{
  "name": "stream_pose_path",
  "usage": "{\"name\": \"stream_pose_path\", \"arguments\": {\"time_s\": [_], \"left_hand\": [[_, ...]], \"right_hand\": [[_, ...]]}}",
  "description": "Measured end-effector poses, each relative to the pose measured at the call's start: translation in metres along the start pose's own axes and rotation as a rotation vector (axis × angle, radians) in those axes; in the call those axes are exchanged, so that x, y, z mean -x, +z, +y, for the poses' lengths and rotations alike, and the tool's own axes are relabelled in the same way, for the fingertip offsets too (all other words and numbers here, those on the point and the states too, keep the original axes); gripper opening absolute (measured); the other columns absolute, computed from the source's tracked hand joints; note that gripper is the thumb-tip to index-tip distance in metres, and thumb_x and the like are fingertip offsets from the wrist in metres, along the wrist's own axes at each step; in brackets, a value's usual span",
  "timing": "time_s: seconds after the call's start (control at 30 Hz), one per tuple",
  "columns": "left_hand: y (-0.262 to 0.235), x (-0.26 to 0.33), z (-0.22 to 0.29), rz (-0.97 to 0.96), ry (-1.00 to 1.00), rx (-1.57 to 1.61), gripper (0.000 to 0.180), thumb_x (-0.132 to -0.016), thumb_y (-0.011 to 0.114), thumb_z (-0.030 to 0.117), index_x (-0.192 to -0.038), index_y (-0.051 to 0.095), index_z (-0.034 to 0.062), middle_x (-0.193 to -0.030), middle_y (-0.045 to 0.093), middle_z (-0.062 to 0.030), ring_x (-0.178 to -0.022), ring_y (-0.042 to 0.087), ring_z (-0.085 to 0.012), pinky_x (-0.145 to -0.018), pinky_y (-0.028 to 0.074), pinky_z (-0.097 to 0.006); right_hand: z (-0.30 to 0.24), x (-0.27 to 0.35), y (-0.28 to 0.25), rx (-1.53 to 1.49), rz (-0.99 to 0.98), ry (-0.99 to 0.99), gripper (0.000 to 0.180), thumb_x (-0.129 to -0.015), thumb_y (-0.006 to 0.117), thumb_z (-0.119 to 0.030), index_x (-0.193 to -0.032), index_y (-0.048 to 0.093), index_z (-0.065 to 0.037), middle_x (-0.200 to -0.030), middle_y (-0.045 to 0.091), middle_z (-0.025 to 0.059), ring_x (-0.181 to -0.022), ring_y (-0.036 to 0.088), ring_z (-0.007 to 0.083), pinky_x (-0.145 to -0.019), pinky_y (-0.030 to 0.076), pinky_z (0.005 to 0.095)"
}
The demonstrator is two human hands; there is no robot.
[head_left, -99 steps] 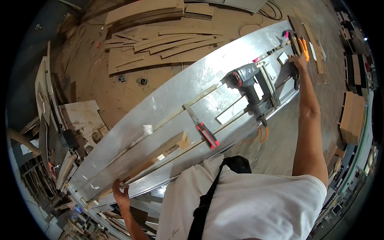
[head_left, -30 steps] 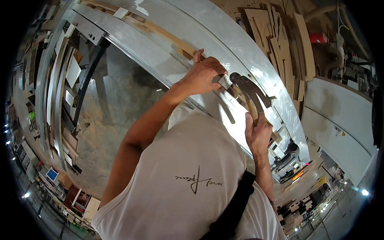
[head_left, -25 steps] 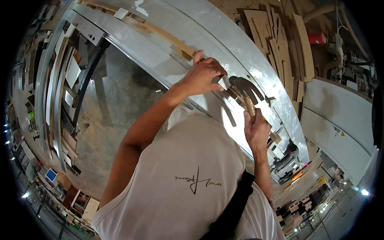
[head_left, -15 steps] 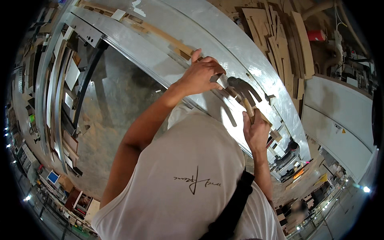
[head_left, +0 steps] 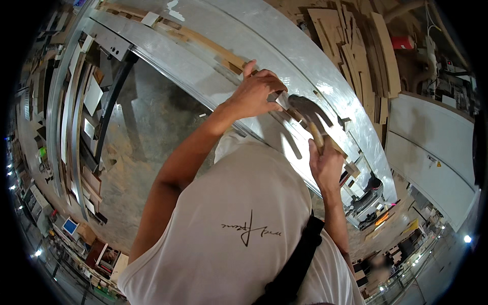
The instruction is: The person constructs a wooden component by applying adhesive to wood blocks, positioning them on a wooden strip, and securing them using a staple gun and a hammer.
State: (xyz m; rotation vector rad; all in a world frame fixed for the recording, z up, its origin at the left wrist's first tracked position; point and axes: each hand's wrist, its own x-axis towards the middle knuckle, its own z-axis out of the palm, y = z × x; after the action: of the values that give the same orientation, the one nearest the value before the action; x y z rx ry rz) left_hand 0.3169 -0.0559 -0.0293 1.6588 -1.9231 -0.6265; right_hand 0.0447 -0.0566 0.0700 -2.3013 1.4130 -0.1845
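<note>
The person leaned over a long metal-topped workbench [head_left: 325, 96]. Left hand [head_left: 256, 94] was pinched shut at the fingertips on a small pale metal piece [head_left: 281, 100], pressing it to the bench top near the person's side edge. Right hand [head_left: 325, 165] was wrapped tight round the wooden handle of a hammer [head_left: 311, 118], w/ the dark head just beside the left fingertips, right over the small piece. Hands were apart, but the hammer head sat very close to the left thumb & fingers.

To do the strike well, in my view: keep left fingertips low & to the side of the piece, not over it; use short light taps first, head square to the piece; grip further down the handle only once the piece holds by itself; keep the wrist in line w/ the blow so the head doesn't glance off toward the fingers.

Hard to make out: what the small piece actually was (nail, clip, bracket?) — too small & partly under the fingers. The hammer's striking face was hidden in shadow. A wood strip [head_left: 203, 43] ran along the bench toward its far left end. Whether the piece touched any wood couldn't be told. Bench's right end was cluttered & blurred. Stacked boards [head_left: 356, 40] lay beyond the far edge.
</note>
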Motion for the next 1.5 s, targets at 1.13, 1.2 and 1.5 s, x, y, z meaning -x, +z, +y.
{"name": "stream_pose_path", "arguments": {"time_s": [1.13,1.2,1.5], "left_hand": [[0.012,-0.007,0.003,-0.106,0.044,-0.355,0.062,-0.069,0.091,0.024,-0.122,0.065,0.0075,-0.123,0.067,-0.0119,-0.121,0.058,-0.0339,-0.118,0.029,-0.056],[-0.001,-0.015,0.004,-0.195,-0.005,-0.332,0.06,-0.071,0.09,0.024,-0.122,0.064,0.0063,-0.122,0.067,-0.013,-0.119,0.059,-0.0343,-0.119,0.028,-0.056],[0.005,-0.02,0.062,-0.189,-0.186,-0.351,0.054,-0.073,0.089,0.013,-0.12,0.063,0.0023,-0.114,0.066,-0.0163,-0.106,0.058,-0.0367,-0.095,0.045,-0.048]], "right_hand": [[0.238,0.243,-0.083,-0.058,0.798,1.115,0.036,-0.09,0.075,-0.032,-0.115,0.07,-0.008,-0.083,0.072,0.0184,-0.077,0.071,0.0382,-0.072,0.054,0.0449],[0.279,0.277,-0.071,-0.076,0.806,1.247,0.03,-0.089,0.072,-0.031,-0.111,0.069,-0.01,-0.085,0.071,0.0174,-0.084,0.069,0.0408,-0.075,0.053,0.0497],[0.474,0.368,-0.063,0.096,0.643,1.142,0.043,-0.079,0.073,-0.024,-0.119,0.074,-0.009,-0.1,0.074,0.0212,-0.094,0.07,0.0407,-0.087,0.055,0.0488]]}}
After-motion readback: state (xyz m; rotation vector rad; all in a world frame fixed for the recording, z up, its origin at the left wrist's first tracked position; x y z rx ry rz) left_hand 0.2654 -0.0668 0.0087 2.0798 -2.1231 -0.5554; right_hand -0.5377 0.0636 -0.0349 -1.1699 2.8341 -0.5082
